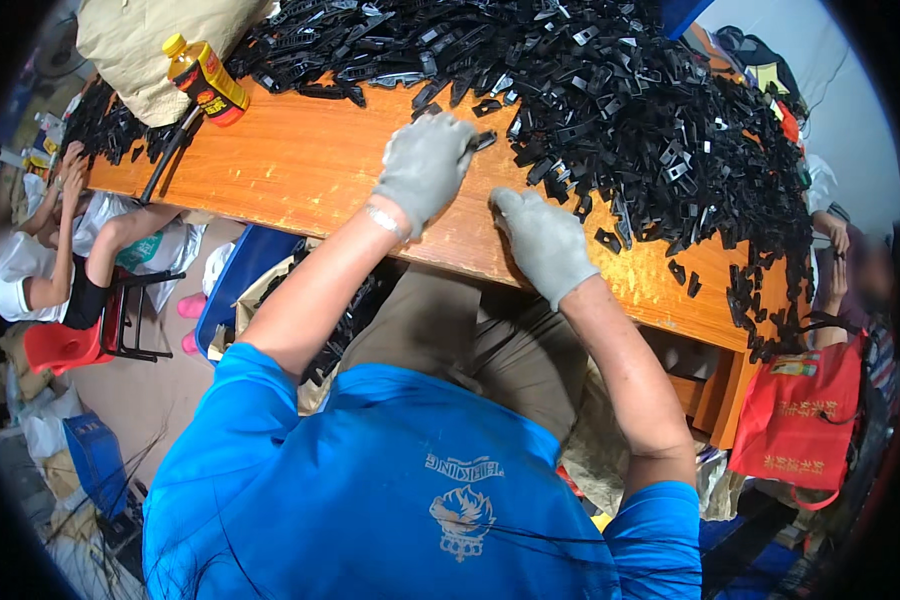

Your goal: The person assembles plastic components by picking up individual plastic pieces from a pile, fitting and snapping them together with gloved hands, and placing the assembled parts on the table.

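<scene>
picking stage: gloved left hand point(425, 165) is clenched on a small black plastic piece point(483, 140) near the far heap of black parts point(610, 90); right hand point(543, 240) rests loosely curled and empty on the wooden table point(300, 165), and should reach for another.

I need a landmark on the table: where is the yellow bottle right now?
In the head view the yellow bottle lies tilted at the table's far left, against the beige sack, beside the pile of black plastic parts, left of the gloved left hand.
</scene>
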Available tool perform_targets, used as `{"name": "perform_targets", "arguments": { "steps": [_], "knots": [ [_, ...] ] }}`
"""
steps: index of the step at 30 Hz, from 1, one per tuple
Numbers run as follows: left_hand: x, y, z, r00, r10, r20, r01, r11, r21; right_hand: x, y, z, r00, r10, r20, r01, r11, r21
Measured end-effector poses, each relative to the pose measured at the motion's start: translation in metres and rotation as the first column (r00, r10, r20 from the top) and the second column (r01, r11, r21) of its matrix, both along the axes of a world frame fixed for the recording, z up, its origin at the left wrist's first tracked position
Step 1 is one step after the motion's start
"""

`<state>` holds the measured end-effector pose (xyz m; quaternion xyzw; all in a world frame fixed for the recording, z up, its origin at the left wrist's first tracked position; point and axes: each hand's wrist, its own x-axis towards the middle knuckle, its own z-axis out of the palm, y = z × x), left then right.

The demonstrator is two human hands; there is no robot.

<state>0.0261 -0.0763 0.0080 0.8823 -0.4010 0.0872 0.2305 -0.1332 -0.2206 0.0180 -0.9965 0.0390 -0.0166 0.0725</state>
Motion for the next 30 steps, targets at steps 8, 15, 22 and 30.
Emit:
{"name": "perform_targets", "arguments": {
  "steps": [8,15,22,30],
  "knots": [
    [-0.033,0.067,0.000,0.996,-0.079,0.050,0.083,0.993,-0.082,0.008,0.000,0.017,0.995,0.063,0.078,-0.063,0.998,-0.011],
    [-0.029,0.076,-0.010,0.999,-0.049,0.001,0.049,0.986,-0.157,0.038,0.015,0.004,0.943,0.003,0.333,-0.105,0.952,0.288],
    [-0.027,0.072,-0.012,0.998,-0.041,-0.043,0.034,0.988,-0.148,0.052,-0.007,-0.008,0.951,0.091,0.294,-0.186,0.932,0.312],
    [-0.016,0.097,-0.006,0.996,-0.062,-0.069,0.056,0.994,-0.094,0.074,0.027,-0.014,0.898,0.316,0.307,-0.384,0.902,0.196]
  ]
}}
